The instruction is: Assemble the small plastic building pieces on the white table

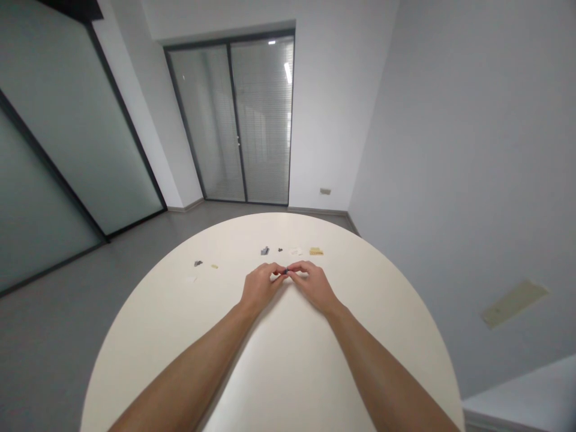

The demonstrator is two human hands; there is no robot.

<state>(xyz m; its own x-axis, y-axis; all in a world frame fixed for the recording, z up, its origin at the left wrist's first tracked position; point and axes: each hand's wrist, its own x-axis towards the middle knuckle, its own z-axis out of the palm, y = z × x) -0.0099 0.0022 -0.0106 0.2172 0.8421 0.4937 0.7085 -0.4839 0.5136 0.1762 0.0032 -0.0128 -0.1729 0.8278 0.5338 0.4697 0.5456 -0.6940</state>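
Observation:
My left hand and my right hand meet over the middle of the round table. Between their fingertips they pinch a small dark piece, too small to make out its kind. Both hands are closed on it, thumbs toward me. Just beyond lie a grey piece, a tiny black piece, some white pieces and yellow pieces. Off to the left are a dark grey piece, a small yellowish piece and a faint white piece.
The white round table reaches under both forearms, its curved edge all around. A grey wall rises close on the right. Beyond the table stand framed glass panels, and frosted panels are at the left.

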